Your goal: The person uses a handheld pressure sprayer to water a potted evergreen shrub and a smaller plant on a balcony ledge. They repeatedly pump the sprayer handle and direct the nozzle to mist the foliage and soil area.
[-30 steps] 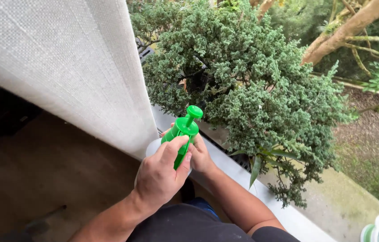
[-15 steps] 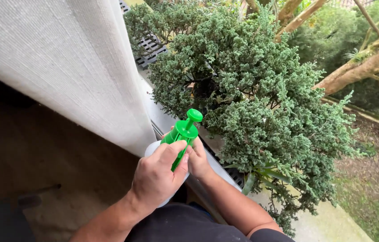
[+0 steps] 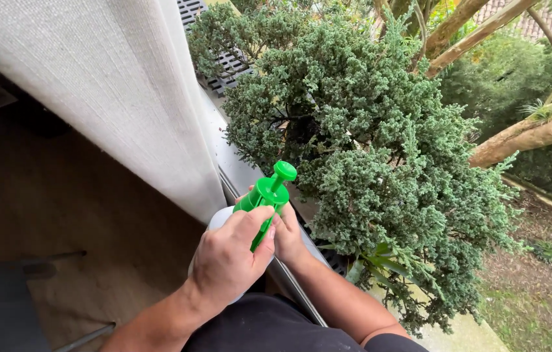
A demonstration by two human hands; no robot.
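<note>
A spray bottle with a pale body [image 3: 218, 217] and a bright green pump top [image 3: 267, 191] sits in both my hands at the window sill. My left hand [image 3: 227, 257] wraps over the top of the bottle and the green head. My right hand [image 3: 289, 236] grips the green head from the far side. The round green plunger knob [image 3: 284, 171] sticks up towards a dense blue-green juniper bush [image 3: 367, 150] just beyond the sill.
A white woven curtain [image 3: 100, 85] hangs at the left. A metal window rail [image 3: 240, 176] runs diagonally below the bush, with a black grate [image 3: 220, 62] farther up. Thick bare branches [image 3: 523, 130] cross at the right. Brown indoor floor [image 3: 60, 215] lies at the left.
The view has swung so the bush and sill sit lower and more to the right. Both hands keep the same hold on the spray bottle.
</note>
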